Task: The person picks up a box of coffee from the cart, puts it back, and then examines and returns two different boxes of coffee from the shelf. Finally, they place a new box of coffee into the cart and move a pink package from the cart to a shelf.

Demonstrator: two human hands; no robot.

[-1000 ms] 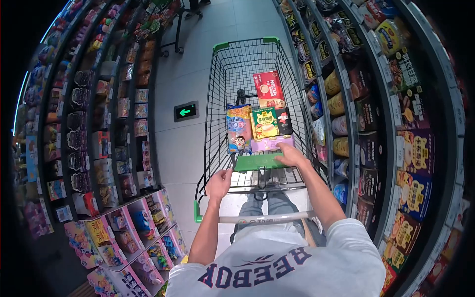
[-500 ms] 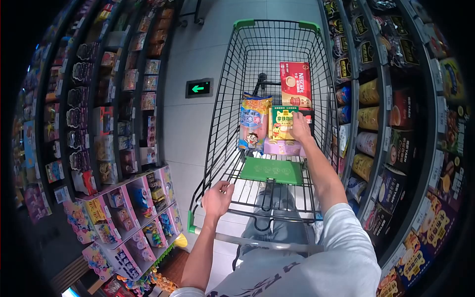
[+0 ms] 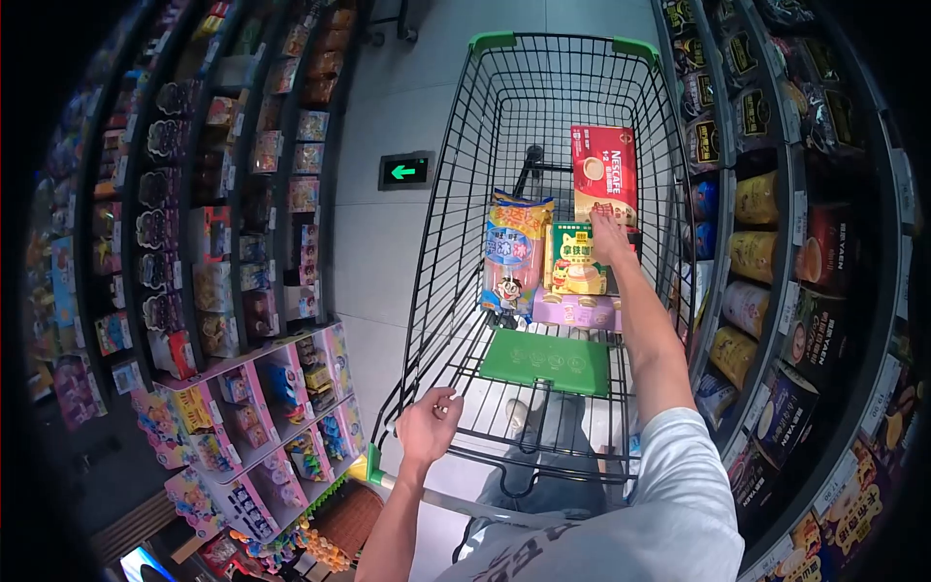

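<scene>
A black wire shopping cart [image 3: 449, 194] with green corners stands before me. In it lie a red Nescafe box [image 3: 603, 170], a green and yellow box [image 3: 579, 264], a colorful bag [image 3: 514, 254] and a purple pack [image 3: 576, 310]. My right hand [image 3: 609, 240] reaches in, at the upper right edge of the green and yellow box and the bottom of the red one; its fingers are extended and grip nothing visible. My left hand [image 3: 430, 424] hovers near the cart's left rear side, fingers curled with the thumb toward them; nothing shows in it.
Shelves of packaged goods [image 3: 752, 254] line the right side, and more shelves [image 3: 215, 225] line the left. A pink display rack [image 3: 262, 438] stands at the lower left. A green arrow sign [image 3: 405, 172] is on the floor. The cart's green flap [image 3: 545, 364] lies near me.
My right hand has moved from the front of the green and yellow box to its upper right edge. The cart and its contents appear slightly lower and farther right.
</scene>
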